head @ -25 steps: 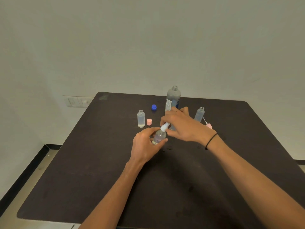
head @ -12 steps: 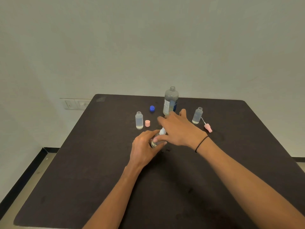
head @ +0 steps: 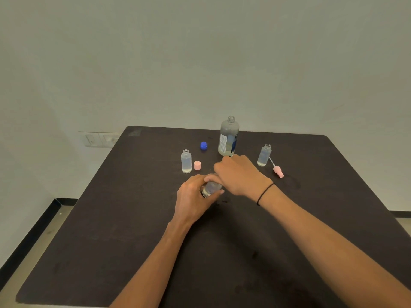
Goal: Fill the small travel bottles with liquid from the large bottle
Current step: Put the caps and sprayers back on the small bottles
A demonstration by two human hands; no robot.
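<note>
My left hand (head: 194, 197) grips a small clear travel bottle (head: 211, 188) near the middle of the dark table (head: 111, 218). My right hand (head: 239, 174) covers the bottle's top with curled fingers; the white cap it held earlier is hidden under it. The large bottle (head: 229, 137) stands uncapped behind my right hand, with its blue cap (head: 203, 146) to the left. An open small bottle (head: 186, 161) stands at the left beside a pink cap (head: 197, 165). Another open small bottle (head: 264, 154) stands at the right next to a pink spray top (head: 277, 170).
A wall socket plate (head: 100, 138) sits on the wall behind the table's back left corner. The table's left edge drops to a floor with a black skirting strip (head: 33, 232).
My right hand has come down over the top of the held bottle, and the white cap seen a second ago is now hidden. The left hand keeps its grip.
</note>
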